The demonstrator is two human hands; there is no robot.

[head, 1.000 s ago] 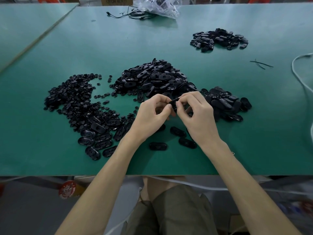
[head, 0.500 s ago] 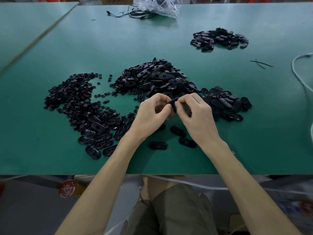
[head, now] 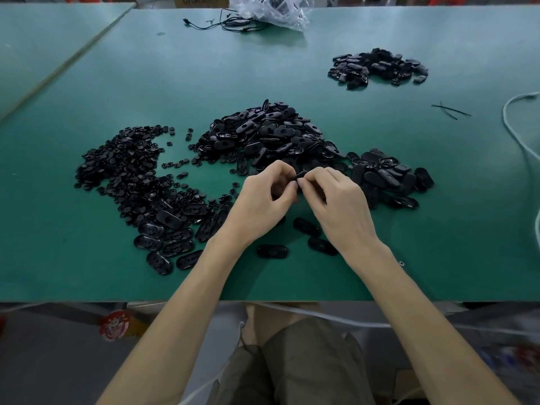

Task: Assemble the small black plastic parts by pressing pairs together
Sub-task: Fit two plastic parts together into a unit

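Observation:
My left hand (head: 263, 200) and my right hand (head: 336, 200) meet above the green table (head: 263, 68), fingertips together. Between them they pinch a small black oval part (head: 301, 174), mostly hidden by the fingers. Behind the hands lies a big heap of oval black shells (head: 268, 135). To the left spreads a pile of small round black pieces (head: 122, 168). A smaller group of oval shells (head: 388, 176) sits just right of my right hand. Three loose oval parts (head: 273, 251) lie under my wrists.
A row of oval parts (head: 169, 244) lies at the front left. Another black heap (head: 377, 67) sits far right at the back. A clear plastic bag (head: 274, 10) and black cable (head: 222, 23) are at the far edge. A white cord (head: 517, 135) runs down the right side.
Both hands stay together in the same spot. The fingers shift slightly on the pinched part; nothing else on the table has moved.

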